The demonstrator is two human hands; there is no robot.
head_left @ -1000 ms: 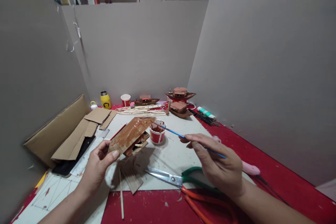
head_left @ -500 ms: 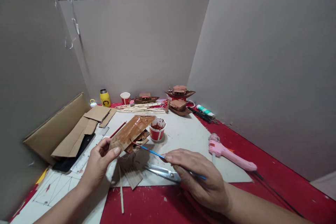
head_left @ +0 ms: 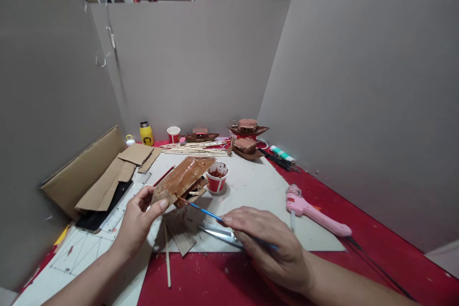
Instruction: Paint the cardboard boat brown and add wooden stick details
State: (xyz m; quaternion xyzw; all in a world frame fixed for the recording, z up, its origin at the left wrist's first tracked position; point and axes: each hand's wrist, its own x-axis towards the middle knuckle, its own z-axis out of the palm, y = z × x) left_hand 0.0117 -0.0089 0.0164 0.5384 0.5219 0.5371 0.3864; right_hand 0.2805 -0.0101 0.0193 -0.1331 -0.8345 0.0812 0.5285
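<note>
My left hand [head_left: 138, 220] pinches the near left corner of a cardboard model boat roof [head_left: 186, 174], its top coated in wet brown paint and tilted toward me. Between the thumb and fingers of my right hand [head_left: 267, 239] is a blue-handled paintbrush [head_left: 206, 211], its tip touching the roof's lower edge near my left thumb. Rough cardboard and stick parts show under the roof. Just behind it stands a red and white paper cup [head_left: 217, 182] with brown paint inside. Scissors [head_left: 222, 235] lie beneath the brush, partly covered by my right hand.
A pink hot glue gun [head_left: 317, 213] lies at right with its cord trailing. Brown model boats [head_left: 247, 148] and thin wooden sticks [head_left: 197, 147] are at the back. Cardboard pieces [head_left: 103, 184] and a yellow bottle [head_left: 146, 134] are at left.
The brush tip has slid left along the roof's lower edge, closer to my left thumb. Both hands keep their grip, and the camera view has shifted slightly.
</note>
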